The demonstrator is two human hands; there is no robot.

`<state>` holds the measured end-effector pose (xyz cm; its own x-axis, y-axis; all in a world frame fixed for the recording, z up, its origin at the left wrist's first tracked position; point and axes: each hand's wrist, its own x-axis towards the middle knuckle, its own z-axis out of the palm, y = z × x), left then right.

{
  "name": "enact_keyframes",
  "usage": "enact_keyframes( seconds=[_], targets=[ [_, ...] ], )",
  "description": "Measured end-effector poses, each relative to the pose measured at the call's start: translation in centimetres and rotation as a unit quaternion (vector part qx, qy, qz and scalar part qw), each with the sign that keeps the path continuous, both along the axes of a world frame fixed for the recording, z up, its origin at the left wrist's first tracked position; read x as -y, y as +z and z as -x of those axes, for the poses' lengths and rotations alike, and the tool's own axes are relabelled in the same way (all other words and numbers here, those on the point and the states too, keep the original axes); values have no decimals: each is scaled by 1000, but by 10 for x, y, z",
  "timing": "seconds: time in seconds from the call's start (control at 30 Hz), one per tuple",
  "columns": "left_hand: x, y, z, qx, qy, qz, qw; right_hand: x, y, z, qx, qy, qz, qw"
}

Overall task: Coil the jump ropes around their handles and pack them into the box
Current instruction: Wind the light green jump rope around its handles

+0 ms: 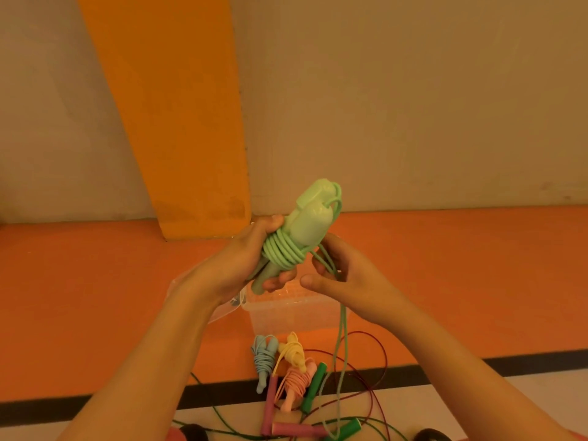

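My left hand point(235, 262) grips the pair of pale green handles point(310, 214) held together, with several turns of green rope point(283, 253) wound round their middle. My right hand point(343, 275) pinches the loose green rope point(342, 332) just right of the coil; the rest of it hangs down to the floor. Below the hands stands a clear plastic box point(286, 316); nothing shows through its walls. In front of it lie a coiled blue rope point(264, 358), a coiled yellow rope point(291, 350) and a coiled pink rope point(294, 383).
Loose ropes with pink handles point(289, 428) and dark green handles point(315, 386) lie tangled on the floor near my feet. The floor is orange with a black stripe point(477, 366). A wall with an orange band point(178, 122) stands behind.
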<state>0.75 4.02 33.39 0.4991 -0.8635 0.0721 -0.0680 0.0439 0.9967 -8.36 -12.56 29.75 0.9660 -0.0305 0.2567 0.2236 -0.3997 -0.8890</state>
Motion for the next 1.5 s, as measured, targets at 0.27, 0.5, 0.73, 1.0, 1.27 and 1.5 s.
enact_keyframes(
  seconds=[0.27,0.5,0.73,1.0,1.27,1.5],
  targets=[
    [7,-2,5,18,43,-4,999,6,2,2,42,-52,14,998],
    [11,-8,2,59,82,-9,995,2,7,4,54,-64,20,996],
    [14,-6,5,59,108,15,992,-3,8,2,89,-89,32,992],
    [12,0,2,78,118,5,990,-3,7,-1,125,-163,132,970],
    [21,-17,-3,68,175,60,981,-4,4,-3,128,-198,152,960],
    [25,-23,-5,91,254,85,959,-6,9,-5,-40,-163,78,983]
  ],
)
